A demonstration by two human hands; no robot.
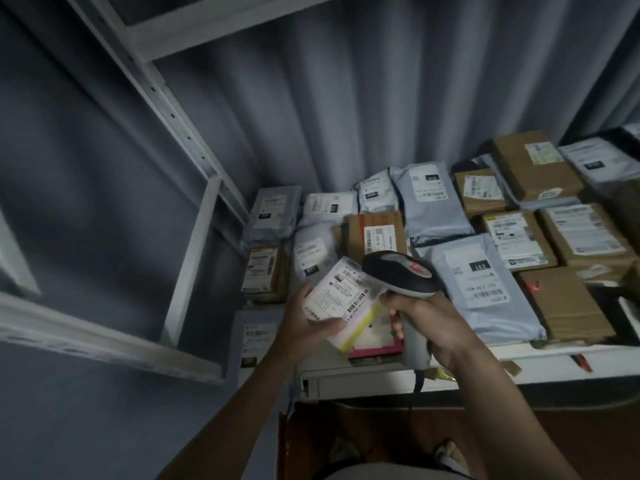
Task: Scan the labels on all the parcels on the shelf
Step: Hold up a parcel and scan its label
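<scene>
The left hand [304, 318] holds a small white parcel [341, 303] with its fingers curled round the near end. The parcel has a yellow strip along one side and a label with bar codes facing up. It is lifted a little above the front edge of the shelf [363, 374], near the left end.

The right hand [427, 323] grips the handle of a barcode scanner [403, 277]. The scanner's dark head is just above the far end of the small parcel, so it looks like this label is being scanned right now. No scan light shows, so I cannot tell if the scan has worked.

Under the small parcel lies a pink parcel [375, 346] at the front edge of the shelf.

Many more parcels cover the shelf. Grey bags, such as a big grey bag [485, 289], lie in the middle and at the back. Brown boxes [535, 168] fill the right side. A brown box with a white label [375, 235] sits just behind the scanner.

Nothing shows which parcels are done. I think most of the job is still left.
</scene>
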